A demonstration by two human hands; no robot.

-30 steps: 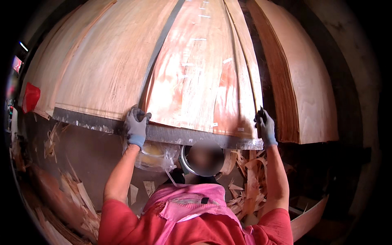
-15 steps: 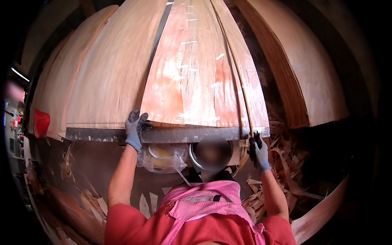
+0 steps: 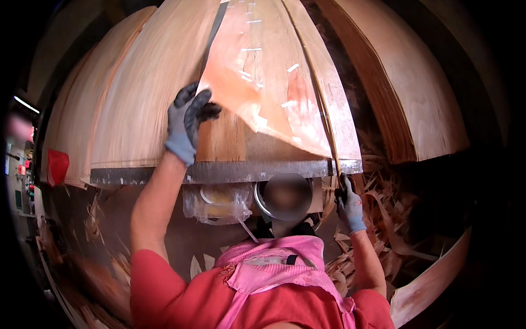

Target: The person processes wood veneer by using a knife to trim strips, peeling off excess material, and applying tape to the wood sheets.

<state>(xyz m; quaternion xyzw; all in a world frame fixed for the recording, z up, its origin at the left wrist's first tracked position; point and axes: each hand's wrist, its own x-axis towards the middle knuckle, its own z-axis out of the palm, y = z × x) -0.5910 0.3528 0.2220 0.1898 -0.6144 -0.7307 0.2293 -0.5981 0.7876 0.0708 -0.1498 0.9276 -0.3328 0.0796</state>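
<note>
My left hand (image 3: 183, 122), in a grey glove with dark fingers, grips the near left corner of a thin reddish wood veneer sheet (image 3: 233, 82). That corner is raised and curled, and browner wood (image 3: 222, 140) shows beneath it. Short pale tape strips (image 3: 293, 68) dot the sheet and its seams. My right hand (image 3: 349, 205), gloved alike, closes round the near end of a long thin rod (image 3: 319, 96) at the table's front edge. The rod runs away from me along the right part of the veneer.
Broad veneer stacks lie to the left (image 3: 137, 104) and right (image 3: 430, 115). A dark worn table edge (image 3: 137, 174) crosses in front. Below it are a clear plastic bag (image 3: 216, 211) and a round metal-rimmed thing, blurred inside. Veneer scraps (image 3: 378, 230) litter the floor. A red object (image 3: 57, 166) hangs at left.
My left hand has moved up and away from the table edge, lifting and folding back the veneer's corner. My right hand keeps hold of the rod near the same place.
</note>
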